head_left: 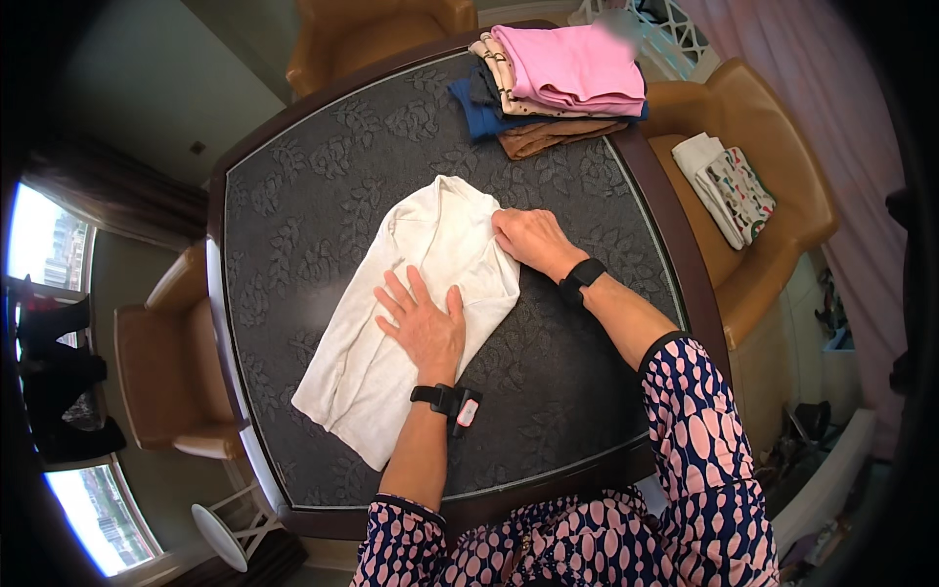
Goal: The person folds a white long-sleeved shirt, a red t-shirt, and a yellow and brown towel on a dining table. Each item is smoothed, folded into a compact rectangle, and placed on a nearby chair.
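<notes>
A white long-sleeved garment (411, 242) lies on the dark, leaf-patterned tabletop (308, 198), its sides turned inward into a long shape. Its neck end points away from me and its hem lies near the table's front left. My left hand (429, 326) rests flat on the middle of the cloth, fingers spread and palm down. At the garment's upper right edge, my right hand (535, 238) pinches the fabric near the shoulder. The right fingertips are partly hidden by the hand itself. Both wrists wear black straps.
A stack of folded clothes (572, 70), pink on top, stands at the table's far right corner. Folded cloths (726, 191) lie on a tan leather chair (770, 139) at right. More tan chairs (176, 359) stand at left and behind. A white round stool (220, 536) sits at lower left.
</notes>
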Motion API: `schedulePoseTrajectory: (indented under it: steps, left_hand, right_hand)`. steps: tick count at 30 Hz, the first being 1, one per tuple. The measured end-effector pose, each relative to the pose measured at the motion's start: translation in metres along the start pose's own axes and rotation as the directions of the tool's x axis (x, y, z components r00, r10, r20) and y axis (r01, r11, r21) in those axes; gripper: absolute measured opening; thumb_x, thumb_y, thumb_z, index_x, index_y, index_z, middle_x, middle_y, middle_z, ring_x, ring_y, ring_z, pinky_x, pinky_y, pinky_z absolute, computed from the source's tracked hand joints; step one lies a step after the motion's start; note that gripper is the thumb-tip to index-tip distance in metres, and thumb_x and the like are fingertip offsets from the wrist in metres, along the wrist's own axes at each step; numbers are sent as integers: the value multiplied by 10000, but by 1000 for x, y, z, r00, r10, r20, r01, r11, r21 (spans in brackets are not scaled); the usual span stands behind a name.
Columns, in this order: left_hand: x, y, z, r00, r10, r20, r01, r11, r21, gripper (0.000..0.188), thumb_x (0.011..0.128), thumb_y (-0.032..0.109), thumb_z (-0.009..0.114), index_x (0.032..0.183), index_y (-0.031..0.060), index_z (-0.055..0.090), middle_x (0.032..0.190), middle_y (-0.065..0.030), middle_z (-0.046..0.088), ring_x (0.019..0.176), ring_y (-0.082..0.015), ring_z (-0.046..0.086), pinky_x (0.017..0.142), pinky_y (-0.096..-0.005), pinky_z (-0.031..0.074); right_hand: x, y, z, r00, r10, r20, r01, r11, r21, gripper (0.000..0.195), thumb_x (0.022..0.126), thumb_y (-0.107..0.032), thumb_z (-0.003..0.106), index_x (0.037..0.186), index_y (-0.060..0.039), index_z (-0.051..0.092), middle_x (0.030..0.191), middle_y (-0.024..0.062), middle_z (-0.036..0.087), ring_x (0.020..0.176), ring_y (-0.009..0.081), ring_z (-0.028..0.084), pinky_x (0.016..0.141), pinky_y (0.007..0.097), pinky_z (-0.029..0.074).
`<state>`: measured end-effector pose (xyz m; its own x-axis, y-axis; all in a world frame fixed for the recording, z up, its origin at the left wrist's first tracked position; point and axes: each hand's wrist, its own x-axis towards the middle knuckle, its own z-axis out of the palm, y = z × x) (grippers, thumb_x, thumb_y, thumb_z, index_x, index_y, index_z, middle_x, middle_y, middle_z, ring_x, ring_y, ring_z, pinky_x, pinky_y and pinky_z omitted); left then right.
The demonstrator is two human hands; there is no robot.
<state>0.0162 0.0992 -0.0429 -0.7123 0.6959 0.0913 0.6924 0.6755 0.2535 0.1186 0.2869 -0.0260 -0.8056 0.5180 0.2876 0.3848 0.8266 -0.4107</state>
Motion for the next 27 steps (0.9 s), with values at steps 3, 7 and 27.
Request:
schedulePoseTrajectory:
  steps: [3, 7, 27]
  left_hand:
    - [0, 0, 1, 1000, 3, -12, -3, 1000, 3, 715, 876, 467, 526, 1427, 62, 316, 1513, -213, 178, 1388, -457, 119, 1033, -663, 179]
    - [0, 4, 1, 998, 28, -48, -29, 999, -26, 704, 871, 445, 545, 1419, 59, 330, 1506, -218, 191, 1380, -466, 137, 1030, -662, 185]
    - [-1, 2, -1, 1000, -9, -28, 7, 999, -44, 714, 856, 450, 554, 1416, 64, 337, 1513, -206, 184, 1392, -444, 123, 1059, -634, 158]
  right_hand:
    - [0, 1, -7, 990, 133, 53, -136, 990, 43, 119, 764, -115, 640, 741, -13, 585, 726, 158, 645, 681, 324, 645, 625, 400, 513]
    - [1, 8, -11, 974, 213, 84, -222, 966, 133, 150, 734, -137, 694, 758, -23, 600, 723, 136, 651, 676, 301, 646, 633, 388, 504]
    - [60, -31, -26, 771, 311, 556, -637, 413, 651, 217, 923, -221, 558, 984, -19, 607, 782, 51, 640, 602, 109, 623, 459, 226, 470]
